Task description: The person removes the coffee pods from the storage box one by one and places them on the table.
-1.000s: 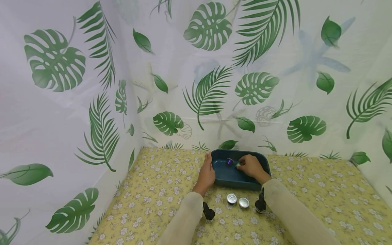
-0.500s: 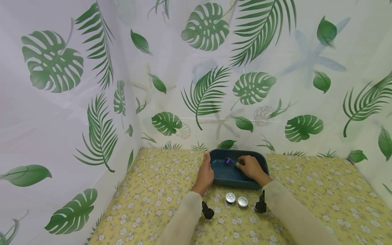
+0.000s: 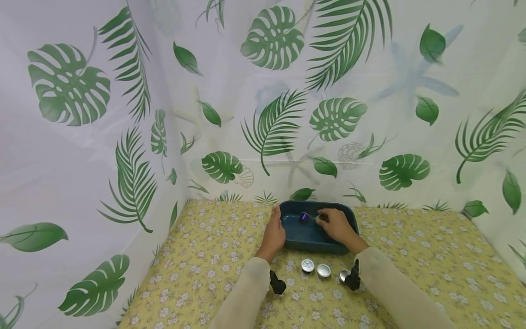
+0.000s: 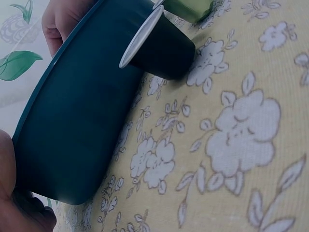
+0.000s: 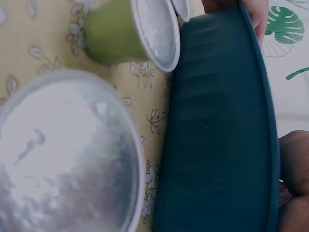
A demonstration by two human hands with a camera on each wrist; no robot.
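My left hand [image 3: 274,234] grips the left end of a dark blue tray [image 3: 316,246], with part of the hand on either side of the rim in the right wrist view. Over the tray's inside, my right hand [image 3: 336,225] pinches a small pale greenish thing [image 3: 317,218], mostly hidden by the fingers; its kind cannot be told. Beside it in the tray lies a purple coffee capsule [image 3: 303,216]. In front of the tray stand a dark capsule [image 4: 164,53], a green capsule [image 5: 116,34] and a third capsule [image 5: 67,159], silver lids up.
A yellow flowered cloth [image 3: 222,256] covers the table. White sheeting [image 3: 255,137] printed with green leaves rises behind the tray and along the left side. Black wrist cameras hang under both sleeves, the right one [image 3: 352,278] partly covering the third capsule.
The head view has drifted slightly. My right wrist has shifted a little to the right, so more of the third capsule shows. My left hand keeps its place on the tray.
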